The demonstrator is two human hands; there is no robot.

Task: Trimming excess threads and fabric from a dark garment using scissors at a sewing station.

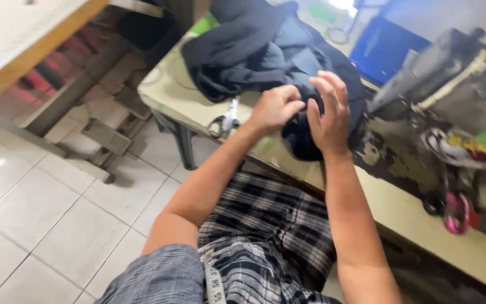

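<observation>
Now L hand (pixel 275 107) pinches, R hand (pixel 329 112) w/ spread fingers presses the crumpled dark navy cloth garment (pixel 265 48) on the pale worktable (pixel 170 90), near silver scissors (pixel 224 121) — prob. mid-positioning, firmer grip needed.

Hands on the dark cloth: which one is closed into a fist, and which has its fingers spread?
The left hand is the fist, bunched on the dark cloth nearest the scissors. The right hand has its fingers spread, nearer the sewing machine.
</observation>
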